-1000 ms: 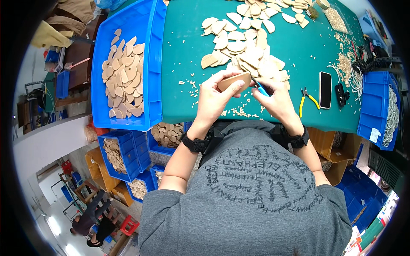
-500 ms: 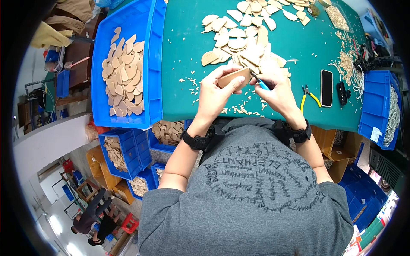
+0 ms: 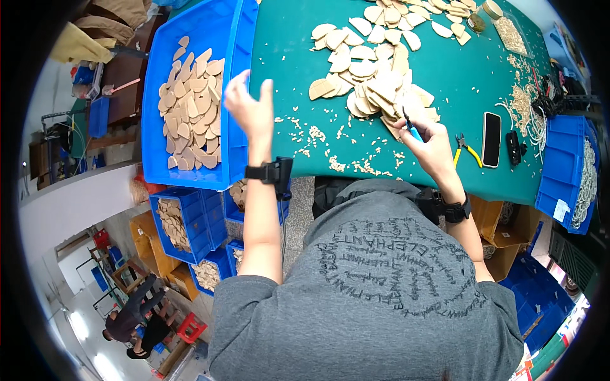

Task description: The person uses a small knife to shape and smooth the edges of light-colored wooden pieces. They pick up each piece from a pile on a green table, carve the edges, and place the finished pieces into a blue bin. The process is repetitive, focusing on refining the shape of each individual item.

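I see the green table (image 3: 483,82) filling the top, its near edge curving past my chest. A blue bin (image 3: 159,95) of flat tan wooden pieces (image 3: 190,114) butts its left side. A loose pile of wooden pieces (image 3: 375,82) sits mid-table among pale shavings. My left hand (image 3: 249,109) hangs over the bin's wall, fingers spread, empty. My right hand (image 3: 432,143) is closed around a blue-handled tool (image 3: 412,127) at the pile's edge. Yellow pliers (image 3: 467,151) and a black phone (image 3: 491,130) lie just right.

One green worktop (image 3: 483,82) carries one black phone (image 3: 491,139), one pair of yellow-handled pliers (image 3: 467,150) and dozens of flat wooden pieces (image 3: 375,82). Two large blue bins (image 3: 190,38) flank it; perhaps three smaller blue bins (image 3: 190,219) sit below, partly hidden.
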